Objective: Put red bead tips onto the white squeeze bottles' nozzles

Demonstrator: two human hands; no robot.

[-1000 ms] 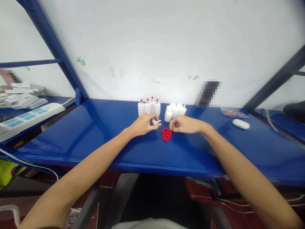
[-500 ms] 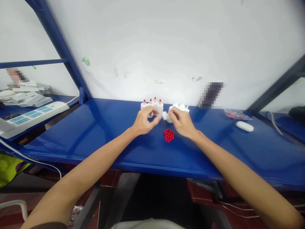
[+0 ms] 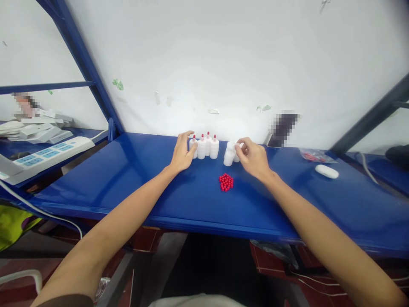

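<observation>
Several white bottles with red-tipped nozzles [image 3: 214, 149] stand upright in a cluster near the wall. My left hand [image 3: 184, 150] is at the leftmost bottle, its thumb in front of it and its fingers spread upward. To the right is another group of white bottles [image 3: 228, 158], without red tips. My right hand [image 3: 254, 157] reaches over the right side of that group, thumb and fingers bent together. Its fingers hide part of the group and whatever is between them. Small red caps [image 3: 226, 182] lie in a pile nearer the front edge.
On the blue table [image 3: 191, 200], a white oval case [image 3: 326, 171] and a clear bag with red pieces [image 3: 316, 155] lie at the right. A white power strip [image 3: 54, 153] and stacked white boxes [image 3: 44, 130] are at the left. A blue frame post [image 3: 92, 81] rises there.
My left hand has moved left from near the red caps to the leftmost red-tipped bottle. My right hand lifted a white piece, then moved right over the plain white bottles.
</observation>
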